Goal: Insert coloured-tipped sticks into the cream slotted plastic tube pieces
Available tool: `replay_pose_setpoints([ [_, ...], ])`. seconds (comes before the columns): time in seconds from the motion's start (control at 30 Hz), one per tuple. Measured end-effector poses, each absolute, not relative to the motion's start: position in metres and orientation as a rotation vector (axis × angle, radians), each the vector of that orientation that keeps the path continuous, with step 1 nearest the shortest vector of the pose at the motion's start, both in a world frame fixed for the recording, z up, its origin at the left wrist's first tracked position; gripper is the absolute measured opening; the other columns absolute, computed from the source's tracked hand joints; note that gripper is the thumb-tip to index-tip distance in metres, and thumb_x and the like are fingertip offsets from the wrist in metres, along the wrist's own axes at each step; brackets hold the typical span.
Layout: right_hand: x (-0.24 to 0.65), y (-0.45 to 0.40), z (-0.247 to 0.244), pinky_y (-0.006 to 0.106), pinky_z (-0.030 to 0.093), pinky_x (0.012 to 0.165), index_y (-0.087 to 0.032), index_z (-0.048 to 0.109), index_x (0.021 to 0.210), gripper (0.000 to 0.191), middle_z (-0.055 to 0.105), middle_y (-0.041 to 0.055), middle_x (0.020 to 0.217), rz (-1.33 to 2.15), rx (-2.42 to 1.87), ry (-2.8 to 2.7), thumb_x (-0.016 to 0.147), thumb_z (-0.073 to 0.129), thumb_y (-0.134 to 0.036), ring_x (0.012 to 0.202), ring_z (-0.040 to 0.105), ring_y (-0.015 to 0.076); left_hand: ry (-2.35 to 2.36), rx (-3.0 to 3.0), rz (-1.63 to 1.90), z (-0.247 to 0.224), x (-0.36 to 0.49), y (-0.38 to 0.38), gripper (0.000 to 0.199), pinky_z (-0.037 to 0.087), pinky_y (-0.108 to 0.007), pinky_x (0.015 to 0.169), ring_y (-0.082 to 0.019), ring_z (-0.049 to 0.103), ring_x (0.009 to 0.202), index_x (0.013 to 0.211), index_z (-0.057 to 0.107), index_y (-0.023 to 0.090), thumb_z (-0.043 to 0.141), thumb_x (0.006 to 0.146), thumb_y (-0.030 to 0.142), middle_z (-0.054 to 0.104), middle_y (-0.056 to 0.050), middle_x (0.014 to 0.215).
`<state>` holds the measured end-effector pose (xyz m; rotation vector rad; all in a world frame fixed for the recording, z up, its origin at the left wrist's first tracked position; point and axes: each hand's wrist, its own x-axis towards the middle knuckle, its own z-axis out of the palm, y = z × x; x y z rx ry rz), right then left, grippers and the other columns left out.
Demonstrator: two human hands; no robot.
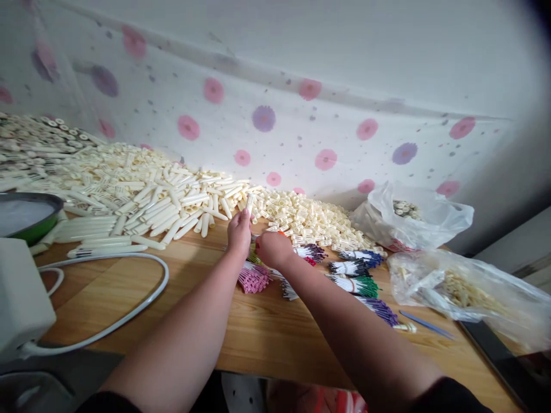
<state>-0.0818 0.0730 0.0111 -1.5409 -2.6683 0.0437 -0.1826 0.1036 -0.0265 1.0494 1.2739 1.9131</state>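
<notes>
My left hand point(239, 230) is closed, thumb up, around a cream slotted pen part point(249, 202) whose upper end sticks out above the fingers. Close beside it, my right hand point(274, 249) has its fingers curled in; whatever they hold is hidden from this angle. Beneath and around both hands lie bundles of thin pen refills, with pink point(253, 278), green point(365, 285), purple point(381, 310) and blue point(373, 258) ends. Just behind the hands, a heap of short cream slotted pen parts point(310, 215) spreads over the wooden table point(189, 321).
Long cream pen barrels point(172, 203) are heaped at the left. A green-sided bowl point(32, 223) and a white box point(23, 298) with a looping white cable point(166, 275) stand there too. On the right are plastic bags point(430, 229) and blue tweezers point(426, 324). A flowered sheet point(258, 149) hangs behind.
</notes>
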Motion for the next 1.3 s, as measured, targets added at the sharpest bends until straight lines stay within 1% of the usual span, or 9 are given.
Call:
replay_pose_setpoints([
  [0.3,-0.049,0.064,0.019,0.029,0.046,0.067,-0.015,0.065,0.094,0.022,0.069,0.0128,0.094,-0.107,-1.566,-2.627,0.085,0.046,-0.019,0.081,0.065,0.0227,1.386,1.166,1.831,-0.025,-0.186,0.101,0.042,0.035,-0.025,0.052,-0.015,0.048,0.054,0.073,0.056,0.018,0.041,0.084,0.055,0.049,0.002,0.054],
  [0.43,0.001,0.056,0.029,0.025,0.042,0.065,-0.016,0.063,0.089,0.021,0.066,0.0074,0.085,-0.096,-1.502,-2.577,0.091,0.043,-0.021,0.075,0.061,0.0164,1.358,1.315,1.699,-0.015,-0.178,0.093,0.034,0.035,-0.024,0.054,-0.015,0.05,0.056,0.073,0.059,0.017,0.063,0.071,0.051,0.054,0.002,0.058],
  [0.53,0.026,0.048,0.03,0.021,0.041,0.069,-0.017,0.063,0.091,0.021,0.061,0.0042,0.089,-0.053,-1.373,-2.558,0.093,0.043,-0.021,0.076,0.058,0.0118,1.189,1.526,1.408,-0.01,-0.163,0.082,0.029,0.038,-0.026,0.055,-0.017,0.053,0.057,0.069,0.064,0.015,0.074,0.06,0.041,0.059,0.001,0.059],
  [0.67,0.038,0.045,0.017,0.024,0.044,0.073,-0.017,0.065,0.091,0.019,0.058,0.0049,0.088,0.161,-1.036,-2.372,0.091,0.046,-0.017,0.08,0.056,0.0131,0.948,1.66,0.992,-0.01,-0.144,0.07,0.021,0.042,-0.028,0.061,-0.018,0.057,0.064,0.074,0.068,0.016,0.074,0.062,0.032,0.065,-0.002,0.068],
  [0.77,0.039,0.049,0.007,0.026,0.047,0.069,-0.016,0.063,0.09,0.01,0.059,0.0026,0.08,0.466,-0.894,-2.027,0.084,0.055,-0.017,0.075,0.058,0.0127,0.963,1.586,1.032,-0.007,-0.139,0.064,0.018,0.04,-0.027,0.06,-0.014,0.053,0.059,0.07,0.066,0.016,0.073,0.065,0.031,0.06,0.0,0.062],
  [0.93,0.04,0.046,0.004,0.028,0.053,0.068,-0.018,0.062,0.099,0.025,0.067,0.0027,0.081,0.977,-0.739,-1.54,0.075,0.064,-0.023,0.073,0.064,0.0124,0.94,1.481,1.137,0.002,-0.135,0.056,0.022,0.034,-0.024,0.052,-0.009,0.043,0.051,0.065,0.063,0.015,0.071,0.067,0.035,0.053,0.003,0.056],
  [1.07,0.037,0.038,0.008,0.03,0.054,0.068,-0.019,0.067,0.092,0.019,0.07,0.0032,0.081,0.962,-0.778,-1.512,0.074,0.065,-0.023,0.072,0.065,0.0129,0.903,1.454,1.159,0.002,-0.13,0.052,0.025,0.033,-0.023,0.049,-0.008,0.038,0.049,0.064,0.06,0.016,0.072,0.068,0.037,0.045,0.005,0.052],
  [1.17,0.033,0.035,0.008,0.025,0.052,0.059,-0.018,0.065,0.084,0.011,0.068,0.001,0.072,0.973,-0.776,-1.459,0.074,0.065,-0.024,0.062,0.062,0.0107,0.87,1.5,1.165,0.0,-0.128,0.051,0.029,0.035,-0.024,0.05,-0.01,0.041,0.052,0.063,0.059,0.016,0.072,0.068,0.041,0.046,0.003,0.055],
  [1.3,0.039,0.027,0.022,0.023,0.048,0.054,-0.017,0.061,0.073,0.006,0.063,-0.0007,0.065,0.612,-0.807,-1.651,0.078,0.061,-0.02,0.058,0.058,0.0096,0.855,1.662,1.192,0.003,-0.13,0.052,0.031,0.041,-0.027,0.058,-0.013,0.049,0.061,0.065,0.061,0.016,0.072,0.069,0.044,0.053,0.001,0.062],
])
